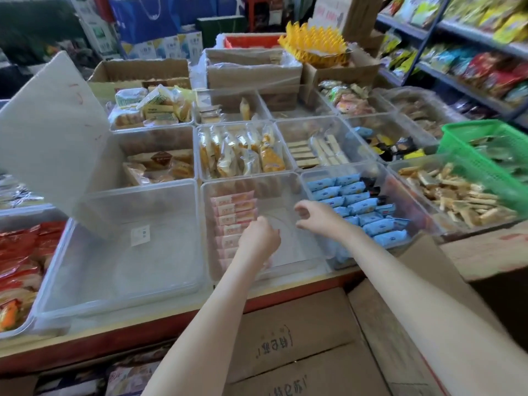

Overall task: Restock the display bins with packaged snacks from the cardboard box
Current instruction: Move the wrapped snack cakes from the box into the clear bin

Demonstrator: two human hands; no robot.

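A clear display bin in the front row holds a row of pink packaged snacks along its left side; its right part is bare. My left hand reaches into this bin beside the pink packs, fingers curled down; whether it holds a pack is hidden. My right hand hovers over the bin's right side, fingers loosely curled and holding nothing. The cardboard box lies below the counter edge, under my arms, flaps partly folded.
A large clear bin stands to the left with its lid raised. Blue snack packs fill the bin to the right. More bins of wrapped snacks lie behind, a green basket at right, shelves beyond.
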